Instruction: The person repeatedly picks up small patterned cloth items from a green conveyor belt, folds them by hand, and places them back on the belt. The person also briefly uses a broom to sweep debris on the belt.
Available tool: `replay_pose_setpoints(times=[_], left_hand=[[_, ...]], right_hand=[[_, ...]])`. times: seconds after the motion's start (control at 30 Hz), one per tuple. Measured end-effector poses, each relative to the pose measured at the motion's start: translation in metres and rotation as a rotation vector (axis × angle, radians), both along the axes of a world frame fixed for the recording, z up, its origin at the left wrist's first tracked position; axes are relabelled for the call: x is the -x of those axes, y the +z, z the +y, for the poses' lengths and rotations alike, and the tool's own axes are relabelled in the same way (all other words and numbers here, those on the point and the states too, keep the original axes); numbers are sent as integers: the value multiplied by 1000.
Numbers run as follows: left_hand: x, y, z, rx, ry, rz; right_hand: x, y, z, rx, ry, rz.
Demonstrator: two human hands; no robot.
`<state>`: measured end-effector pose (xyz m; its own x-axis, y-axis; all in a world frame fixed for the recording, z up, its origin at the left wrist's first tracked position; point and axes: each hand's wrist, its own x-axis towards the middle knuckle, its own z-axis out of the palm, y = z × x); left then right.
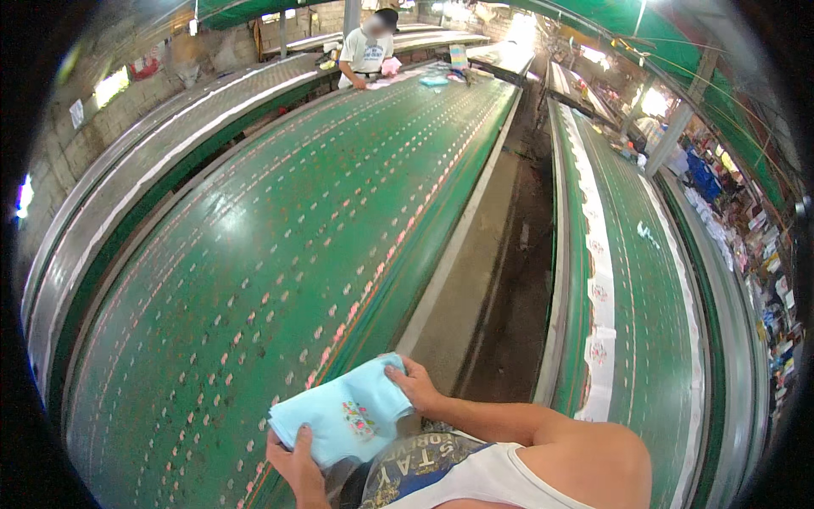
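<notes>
A stack of light blue cloth pieces (331,417) is held in front of my body, over the near edge of a long green printing table (267,235). The top piece bears a small printed flower design in red, pink and green. My left hand (296,461) grips the stack's lower left edge, thumb on top. At its upper right end, my right hand (412,382) holds it with the thumb on the upper face. Rows of small white and pink printed marks run along the green table top.
A person (372,51) stands at the table's far end, holding pink cloth. More cloth (434,81) lies near there. Beyond the aisle (502,254) on the right, a second green table bears a white strip (601,318) with red prints. Grey posts (671,137) stand farther right.
</notes>
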<state>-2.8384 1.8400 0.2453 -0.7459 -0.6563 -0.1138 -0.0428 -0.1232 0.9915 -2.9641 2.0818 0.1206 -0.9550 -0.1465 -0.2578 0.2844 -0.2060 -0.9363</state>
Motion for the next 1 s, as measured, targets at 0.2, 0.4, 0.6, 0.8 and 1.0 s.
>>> replay_pose_setpoints(times=[0.2,0.4,0.6,0.8,1.0], left_hand=[[90,-10,70,104,-18,5],[202,-12,178,236,-11,-56],[304,43,271,306,14,2],[382,30,306,343,-7,-22],[475,-9,350,82,41,12]], right_hand=[[102,0,67,168,-41,-29],[235,-40,163,176,33,-30],[364,6,238,272,111,19],[443,9,271,265,173,25],[507,3,327,95,96,22]])
